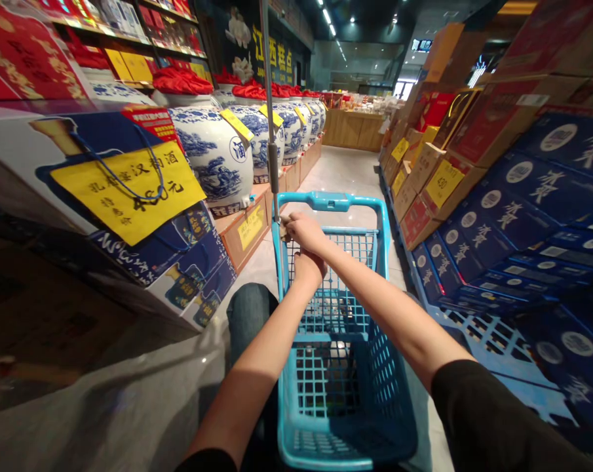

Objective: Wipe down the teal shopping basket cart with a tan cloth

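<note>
A blue plastic shopping cart (348,455) stands in front of me, its basket between my knees. At the left upright of its frame, my right hand (303,231) is closed around a small brownish thing, which I cannot make out, beside a thin metal pole (273,157). Just below it, my left hand (308,265) is curled near the same upright, partly covered by my right wrist. What its fingers grip is hidden. The pole rises upright from the cart's left side.
Blue-and-white jars (217,157) with red cloth tops line the left side, behind boxes (183,288) with a yellow price sign. Stacked blue cartons (512,183) on a blue pallet (502,347) border the right. A wooden counter (352,129) stands at the aisle's far end.
</note>
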Available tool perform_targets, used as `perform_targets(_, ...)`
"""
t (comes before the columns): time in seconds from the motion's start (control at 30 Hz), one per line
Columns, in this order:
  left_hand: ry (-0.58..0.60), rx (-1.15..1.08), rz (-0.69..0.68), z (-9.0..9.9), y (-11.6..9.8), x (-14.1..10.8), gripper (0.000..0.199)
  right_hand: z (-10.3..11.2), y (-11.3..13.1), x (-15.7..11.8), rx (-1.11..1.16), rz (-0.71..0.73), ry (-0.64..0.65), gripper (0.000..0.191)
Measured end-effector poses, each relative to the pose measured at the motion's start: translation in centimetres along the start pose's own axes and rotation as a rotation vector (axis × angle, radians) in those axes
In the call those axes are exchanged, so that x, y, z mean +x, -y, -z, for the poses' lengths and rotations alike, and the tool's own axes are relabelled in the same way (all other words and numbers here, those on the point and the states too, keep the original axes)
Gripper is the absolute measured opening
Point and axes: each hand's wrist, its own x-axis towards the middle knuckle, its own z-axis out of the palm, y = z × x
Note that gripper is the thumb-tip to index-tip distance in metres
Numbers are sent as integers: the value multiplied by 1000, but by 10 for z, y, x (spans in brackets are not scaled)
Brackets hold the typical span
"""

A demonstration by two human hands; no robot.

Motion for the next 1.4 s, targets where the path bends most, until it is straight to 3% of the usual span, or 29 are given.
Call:
perform_targets(0.1,2,15,6,1,1,-1,57,3,-3,-4,-40,112,165,28)
perform_targets(0.2,-11,20,-20,1,1,-5,51,12,-12,-4,-42,181,231,29)
perform_targets(0.37,-39,28,-26,1,1,-7,48,13,-19,-3,-46,110,172,29)
perform_targets(0.53,-36,45,-16,1,2,-6,61,5,-19,-3,49,139,202,21)
perform_targets(0.67,-36,52,-34,2,3,-8,52,0,-23,4,66,60,139,17)
perform_targets(0.87,-48,52,-52,0,7,-9,44,-1,-54,6,221,79,45,18)
perform_targets(1.0,-80,17,-78,-3,9,-9,38,11,-92,-17,239,59,-31,19)
perform_targets(1.13,-93,-9,-87,-5,9,-9,37,18,-119,-56,216,77,-91,22)
perform_targets(1.3,-90,-23,-91,-5,10,-9,38,3,-112,-106,21,73,-213,35)
perform_targets(1.4,-93,-23,-84,-4,11,-9,38,-3,-96,-123,-118,79,-155,38)
